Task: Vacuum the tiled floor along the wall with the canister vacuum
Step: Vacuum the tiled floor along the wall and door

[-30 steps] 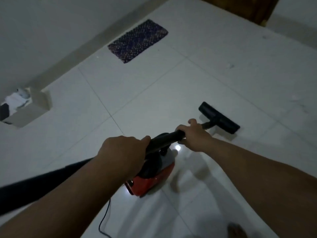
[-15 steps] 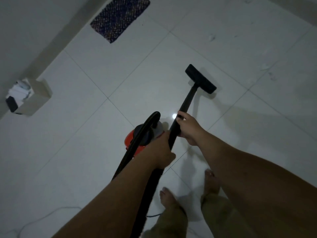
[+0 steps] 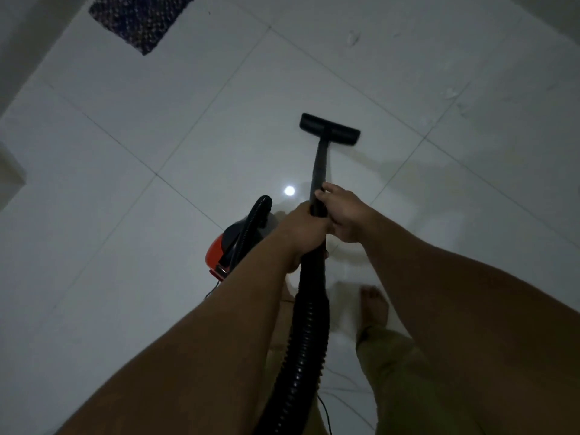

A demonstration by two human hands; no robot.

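- the black wand [image 3: 319, 166] runs from the hands down to the floor head [image 3: 329, 129], which lies flat on the white tiled floor [image 3: 157, 127], out on the open tiles and well apart from the wall [image 3: 18, 42] at the upper left.
- the wand looks like a stiff, light tube; judged from that, it steers best held high on the shaft, as it is now, with the two hands one behind the other for leverage.
- the right hand [image 3: 340, 211] grips the wand further forward, fingers curled round it; the left hand [image 3: 303, 229] grips just behind, where the wand meets the ribbed hose [image 3: 306, 337].
- the hose is soft and bendy, so it probably gives no steering and only drags; it is a poor place to hold.
- the red and black canister [image 3: 233, 243] sits on the floor just left of the hands, a thin cord [image 3: 211, 291] trailing from it; it looks heavier than the wand and likely has to be pulled along by the hose.
- the glossy tiles look smooth, so the head should slide easily.
- a dark patterned mat [image 3: 141, 17] lies by the wall, and a bare foot [image 3: 373, 304] stands below the hands.
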